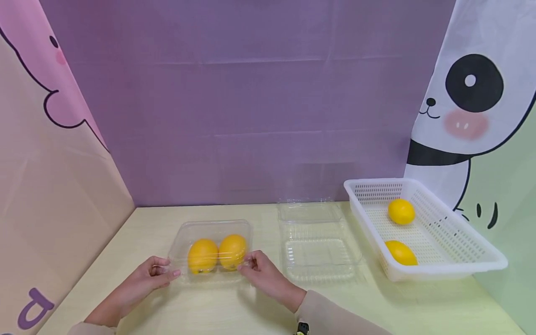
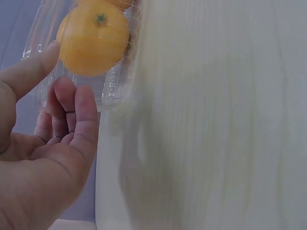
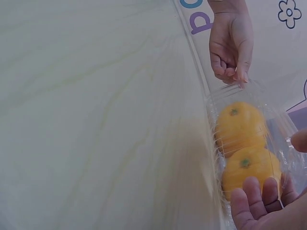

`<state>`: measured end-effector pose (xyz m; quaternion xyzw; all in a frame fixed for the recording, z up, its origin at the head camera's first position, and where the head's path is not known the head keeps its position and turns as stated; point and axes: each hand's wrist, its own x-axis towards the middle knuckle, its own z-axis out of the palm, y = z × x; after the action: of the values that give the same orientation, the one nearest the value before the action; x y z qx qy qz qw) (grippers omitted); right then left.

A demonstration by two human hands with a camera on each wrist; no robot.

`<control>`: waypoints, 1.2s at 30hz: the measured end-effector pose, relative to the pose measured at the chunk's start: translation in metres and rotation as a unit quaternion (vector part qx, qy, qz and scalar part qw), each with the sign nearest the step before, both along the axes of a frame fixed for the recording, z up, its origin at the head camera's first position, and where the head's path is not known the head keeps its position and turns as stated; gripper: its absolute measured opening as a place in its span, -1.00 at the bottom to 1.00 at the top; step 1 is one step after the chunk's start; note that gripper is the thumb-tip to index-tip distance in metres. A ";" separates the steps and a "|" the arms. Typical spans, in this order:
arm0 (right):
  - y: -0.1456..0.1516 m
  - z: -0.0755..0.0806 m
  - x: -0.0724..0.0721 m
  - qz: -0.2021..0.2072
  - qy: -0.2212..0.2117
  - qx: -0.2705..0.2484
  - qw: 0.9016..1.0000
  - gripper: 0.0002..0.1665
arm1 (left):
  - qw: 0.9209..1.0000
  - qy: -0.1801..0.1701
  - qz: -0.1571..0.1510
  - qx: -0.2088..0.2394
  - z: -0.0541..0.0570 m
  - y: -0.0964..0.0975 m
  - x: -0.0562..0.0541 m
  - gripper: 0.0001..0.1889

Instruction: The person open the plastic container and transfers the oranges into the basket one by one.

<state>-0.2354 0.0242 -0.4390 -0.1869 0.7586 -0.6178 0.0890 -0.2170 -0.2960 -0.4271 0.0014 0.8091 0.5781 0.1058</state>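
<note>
A clear plastic clamshell box [image 1: 182, 242] stands at the left of the table with its lid over two oranges [image 1: 203, 257], which sit side by side inside. My left hand [image 1: 151, 273] pinches the box's left end between thumb and fingers. At the right front corner, my right hand [image 1: 270, 278] grips the box. The right wrist view shows the right fingers [image 3: 254, 194] along the front wall and the thumb across the lid side. Close up in the left wrist view, one orange [image 2: 91, 40] shows its green stem end through the plastic.
Right of the box lies a second clear clamshell [image 1: 320, 253], its lid folded back toward the purple backdrop [image 1: 268, 102]. Farther right stands a white perforated basket [image 1: 460, 266] holding two yellow-orange fruits [image 1: 401, 211]. Printed cloth walls border both sides of the table [image 1: 201, 309].
</note>
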 end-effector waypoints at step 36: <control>0.001 0.001 0.000 0.003 -0.016 -0.007 1.000 -0.62 | 0.977 0.158 -0.034 -0.136 0.017 0.017 -0.005 0.10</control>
<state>-0.2354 0.0250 -0.4376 -0.1801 0.7523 -0.6256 0.1015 -0.2225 -0.2793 -0.4099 0.1061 0.8859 0.4515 -0.0046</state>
